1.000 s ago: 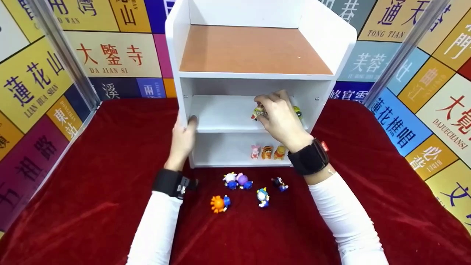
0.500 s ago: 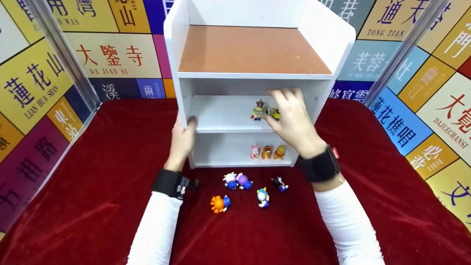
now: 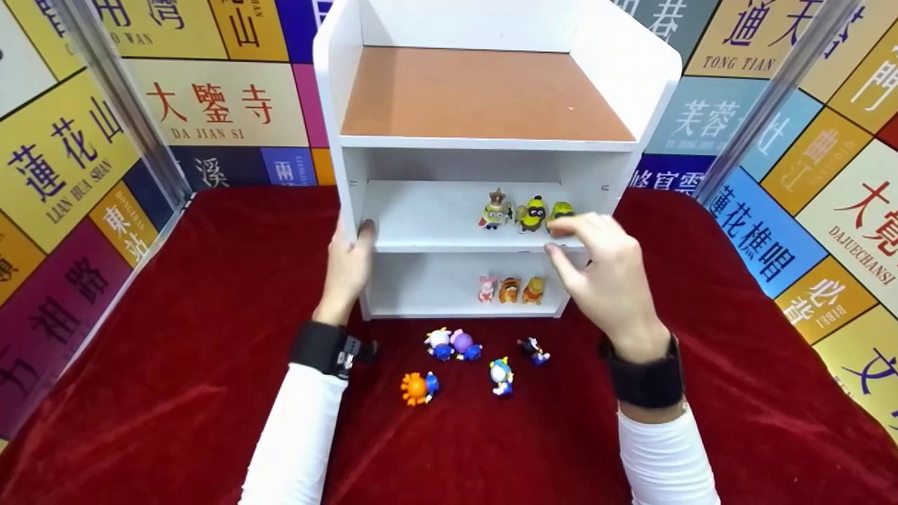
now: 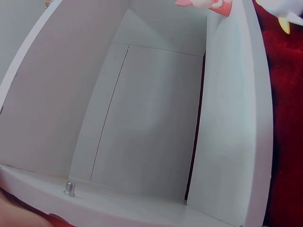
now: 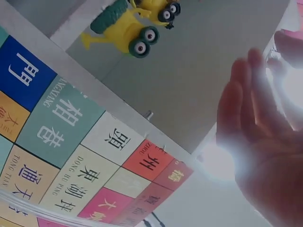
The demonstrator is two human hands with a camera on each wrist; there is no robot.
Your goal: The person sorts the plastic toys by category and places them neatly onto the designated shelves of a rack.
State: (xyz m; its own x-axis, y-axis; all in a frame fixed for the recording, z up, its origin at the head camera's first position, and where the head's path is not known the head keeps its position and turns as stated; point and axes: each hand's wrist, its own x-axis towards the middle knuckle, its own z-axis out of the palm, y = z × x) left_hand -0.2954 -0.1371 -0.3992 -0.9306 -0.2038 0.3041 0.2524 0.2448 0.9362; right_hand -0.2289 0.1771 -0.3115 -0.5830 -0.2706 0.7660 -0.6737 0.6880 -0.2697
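Note:
My left hand (image 3: 349, 263) grips the left side panel of a white shelf unit (image 3: 487, 250), thumb on the front edge. Part of that hand (image 4: 19, 215) shows at the bottom left of the left wrist view. Holding nothing, my right hand (image 3: 610, 280) hovers before the middle shelf's right end, fingers loosely bent. Three Minion figures stand on that shelf: one with a crown (image 3: 495, 212), a yellow and black one (image 3: 532, 214), and a green-topped one (image 3: 561, 210) partly behind my fingers. In the right wrist view the green-goggled Minion (image 5: 125, 35) is apart from the hand.
On the lower shelf stand a pink Piglet figure (image 3: 486, 290), a Tigger (image 3: 509, 290) and a Winnie the Pooh (image 3: 533, 290). Several small figures, including an orange-headed one (image 3: 419, 388) and a blue-and-white one (image 3: 501, 376), lie on the red cloth (image 3: 210, 337) in front.
My right hand has let go of the crowned Minion figure and drawn back right and toward me, uncovering the Minions. The left hand stays on the side panel.

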